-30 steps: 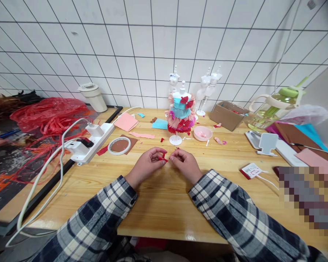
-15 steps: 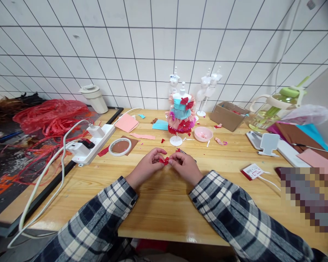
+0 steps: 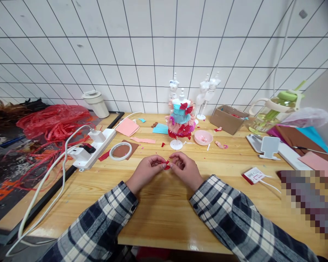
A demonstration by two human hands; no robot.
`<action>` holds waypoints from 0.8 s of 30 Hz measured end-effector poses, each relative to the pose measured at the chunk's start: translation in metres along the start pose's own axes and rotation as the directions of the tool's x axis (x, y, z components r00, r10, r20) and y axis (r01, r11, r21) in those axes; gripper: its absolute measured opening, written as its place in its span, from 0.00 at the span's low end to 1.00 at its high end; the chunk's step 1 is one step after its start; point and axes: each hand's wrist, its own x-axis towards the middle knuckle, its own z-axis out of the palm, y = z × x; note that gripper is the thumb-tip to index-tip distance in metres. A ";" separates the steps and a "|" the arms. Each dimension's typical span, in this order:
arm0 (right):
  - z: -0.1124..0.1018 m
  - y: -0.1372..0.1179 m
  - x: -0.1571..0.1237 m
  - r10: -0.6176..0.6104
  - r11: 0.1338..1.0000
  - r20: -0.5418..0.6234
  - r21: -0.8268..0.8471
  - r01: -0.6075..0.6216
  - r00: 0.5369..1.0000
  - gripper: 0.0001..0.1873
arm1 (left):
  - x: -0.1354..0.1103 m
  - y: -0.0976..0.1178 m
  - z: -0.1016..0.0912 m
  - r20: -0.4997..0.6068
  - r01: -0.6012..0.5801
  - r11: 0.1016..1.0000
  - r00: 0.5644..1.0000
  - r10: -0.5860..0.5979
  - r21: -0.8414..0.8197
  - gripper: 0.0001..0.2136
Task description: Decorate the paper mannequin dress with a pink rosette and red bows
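My left hand (image 3: 146, 170) and my right hand (image 3: 185, 168) meet over the middle of the wooden table (image 3: 164, 203), fingers curled. Between their fingertips they pinch a small red paper piece (image 3: 167, 166), mostly hidden by the fingers. Just beyond the hands stands a small white mannequin (image 3: 179, 120) on a round base, dressed in a blue, pink and red paper dress. Both forearms wear plaid sleeves.
A pink dish (image 3: 203, 137), a cardboard box (image 3: 229, 118) and two bare mannequins (image 3: 207, 91) stand at the back. A tape roll (image 3: 120, 151), a white power strip (image 3: 94, 145) and red plastic netting (image 3: 53, 122) lie left. A phone stand (image 3: 268, 146), coloured sheets and a green jug (image 3: 276, 109) are right.
The camera tipped down slightly, so everything sits lower in the picture. My fingers shifted a little on the red piece; both hands stay together at the same spot.
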 end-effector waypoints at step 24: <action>0.006 0.006 0.002 0.115 0.973 0.073 0.194 -0.128 0.991 0.08 | -0.002 0.007 0.004 -0.026 0.057 0.989 0.998 -0.061 -0.135 0.14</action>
